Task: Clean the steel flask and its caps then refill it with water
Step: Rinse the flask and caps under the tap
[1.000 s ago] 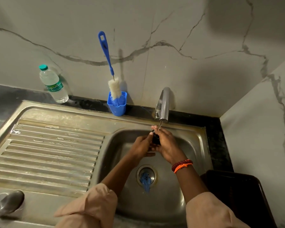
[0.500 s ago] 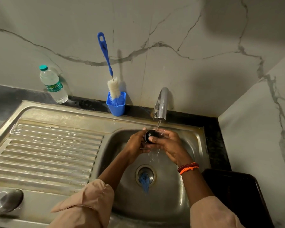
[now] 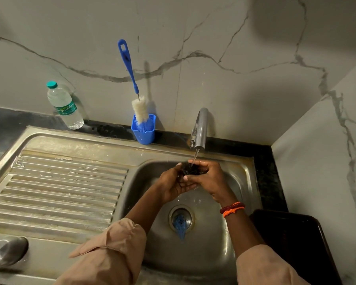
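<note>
Both hands meet over the sink (image 3: 240, 171) basin, directly under the tap (image 3: 199, 128), and a small black cap (image 3: 190, 169) sits between them in the thin stream of water (image 3: 196, 155). The left hand (image 3: 171, 186) cups the cap from the left with its fingers curled around it, and the right hand (image 3: 209, 177) wraps it from the right, thumb lying across the front; most of the cap is hidden by the fingers, so its shape is hard to make out. The steel flask (image 3: 7, 251) lies on its side at the near left corner of the draining board, well apart from the hands and blurred. Against the back wall stands 1 clear water bottle (image 3: 65, 106) with a teal cap and a green label; the script on it is too small to read with certainty. Beside it, a blue-handled bottle brush (image 3: 139, 109) stands in a blue holder (image 3: 144, 132). A blue bit lies in the drain (image 3: 181, 218).
</note>
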